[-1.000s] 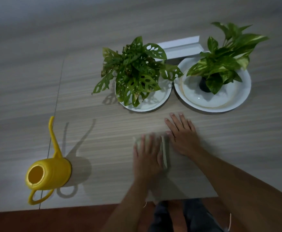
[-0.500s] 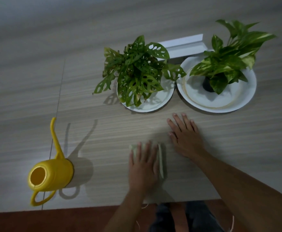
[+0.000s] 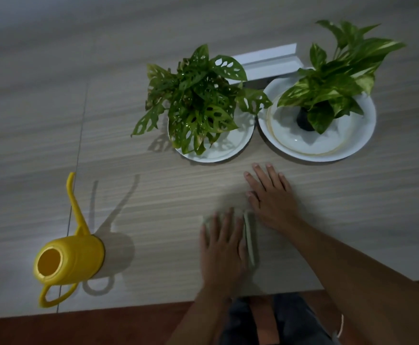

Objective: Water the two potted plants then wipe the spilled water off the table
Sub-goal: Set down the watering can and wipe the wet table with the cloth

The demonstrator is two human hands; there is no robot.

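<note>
Two potted plants stand at the back of the wooden table: a holey-leafed one (image 3: 198,100) on a white plate (image 3: 231,150) and a variegated one (image 3: 333,78) on a larger white plate (image 3: 303,148). My left hand (image 3: 222,247) lies flat, fingers spread, pressing a pale green cloth (image 3: 250,237) onto the table near the front edge. Most of the cloth is hidden under that hand. My right hand (image 3: 272,197) rests flat and empty on the table just right of the cloth, below the plates.
A yellow watering can (image 3: 71,257) with a long thin spout stands at the front left. A white box-like strip (image 3: 268,61) lies behind the plates. A seam (image 3: 81,135) runs through the tabletop on the left. The table's front edge (image 3: 129,307) is close to my body.
My left hand has slid the cloth a little toward me, nearer the front edge. My right hand has stayed flat in place.
</note>
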